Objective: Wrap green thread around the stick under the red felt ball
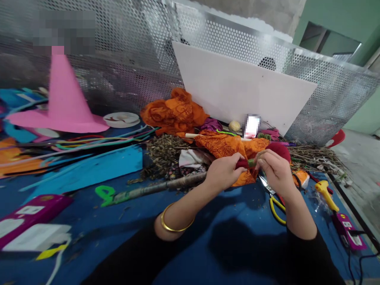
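My left hand (224,171) pinches a dark red piece (242,163) of fabric or wrapped stem. Close on its right, my right hand (274,170) has its fingers pressed together at a short green part (251,162) joined to the red piece. A round dark red ball (278,151) shows behind my right hand. Orange patterned cloth (221,145) lies behind and below both hands. A wrapped stick (166,185) with a green loop (105,195) at its end reaches toward my left forearm. Scissors with yellow handles (277,211) lie beneath my right hand.
A pink pointed hat (67,99), a white spool (121,119) and blue sheets (89,170) are at the left. Dried twigs (163,152) lie mid-table. Purple power strips (32,215) sit on both sides, with a yellow glue gun (326,194) at right. A white board (240,85) leans behind.
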Demonstrator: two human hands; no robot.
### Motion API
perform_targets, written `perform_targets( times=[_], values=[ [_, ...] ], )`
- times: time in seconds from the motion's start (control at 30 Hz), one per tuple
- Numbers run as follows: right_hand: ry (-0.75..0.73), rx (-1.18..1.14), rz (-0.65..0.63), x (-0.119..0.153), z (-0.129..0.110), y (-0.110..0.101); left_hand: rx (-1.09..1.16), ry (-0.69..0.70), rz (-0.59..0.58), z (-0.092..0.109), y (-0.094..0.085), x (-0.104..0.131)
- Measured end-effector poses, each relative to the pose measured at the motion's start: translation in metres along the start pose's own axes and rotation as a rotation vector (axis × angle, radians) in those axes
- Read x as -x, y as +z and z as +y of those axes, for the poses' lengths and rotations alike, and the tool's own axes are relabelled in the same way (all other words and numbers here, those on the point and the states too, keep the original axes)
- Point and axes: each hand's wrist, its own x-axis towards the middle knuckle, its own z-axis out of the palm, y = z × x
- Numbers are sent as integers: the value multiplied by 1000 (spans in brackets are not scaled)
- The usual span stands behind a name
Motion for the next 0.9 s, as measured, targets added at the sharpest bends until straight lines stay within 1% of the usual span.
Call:
perform_targets(
  times=[0.07,0.17,0.2,0.23,0.33,0.4,0.5,0.67,0.8,0.9],
  values=[
    [-29,-105,-53,-1,1,-1,-24,-4,-11,1,0,1],
    [-62,-219,-172,-2,3,2,-47,8,-28,1,1,1],
    [-60,-249,-182,-3,4,3,-54,20,-31,0,1,2],
    [-51,-274,-165,-3,5,5,-60,38,-35,-1,3,2],
    [2,-309,-45,-5,12,10,-88,89,-47,-3,7,3],
    [40,-307,18,-5,18,13,-98,100,-60,-2,9,4],
    [87,-279,70,-5,25,15,-93,91,-75,4,8,5],
    [189,-289,90,-5,29,18,-197,65,-67,12,4,7],
    [235,-293,94,-5,30,20,-206,100,-42,12,6,8],
    [266,-273,71,-6,31,21,-220,124,-12,13,8,10]
  ],
)
